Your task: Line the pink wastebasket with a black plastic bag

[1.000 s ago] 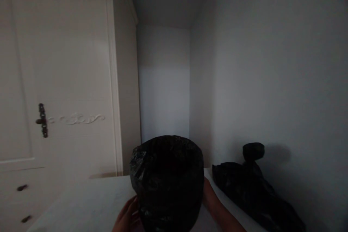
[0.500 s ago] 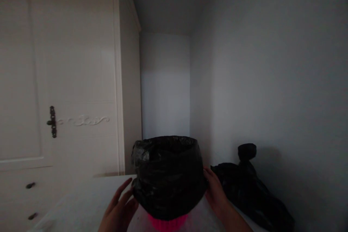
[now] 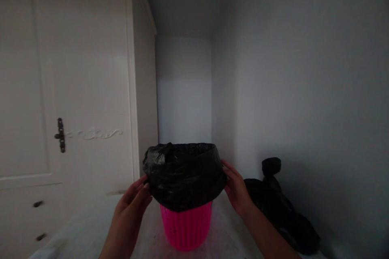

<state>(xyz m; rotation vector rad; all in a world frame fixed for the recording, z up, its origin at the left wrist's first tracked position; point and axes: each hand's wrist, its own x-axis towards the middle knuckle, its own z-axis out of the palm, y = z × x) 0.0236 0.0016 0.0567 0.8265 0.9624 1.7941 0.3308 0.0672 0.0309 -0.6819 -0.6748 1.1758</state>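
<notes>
In front of me a bright pink basket [image 3: 186, 226] with slotted walls stands upright on the white surface. A black plastic bin bag [image 3: 185, 182] lines it, the bag's edge folded down over the outside of the rim and covering the basket's upper part. My left hand [image 3: 130, 202] has its fingers closed at the left edge of the fold. At the right edge my right hand [image 3: 235, 188] grips the folded plastic, its fingertips partly hidden against the bag. The inside of the basket shows only as dark plastic.
A second black plastic bag [image 3: 282, 214], knotted at the top, lies on the right by the grey wall [image 3: 298, 89]. To the left stands a white wardrobe [image 3: 91, 68] with a dark door handle and drawer knobs. The white surface [image 3: 88, 226] spreads beneath the basket.
Both hands have risen with the bag's folded edge, which sits higher in view. Much more of the pink basket shows below it.
</notes>
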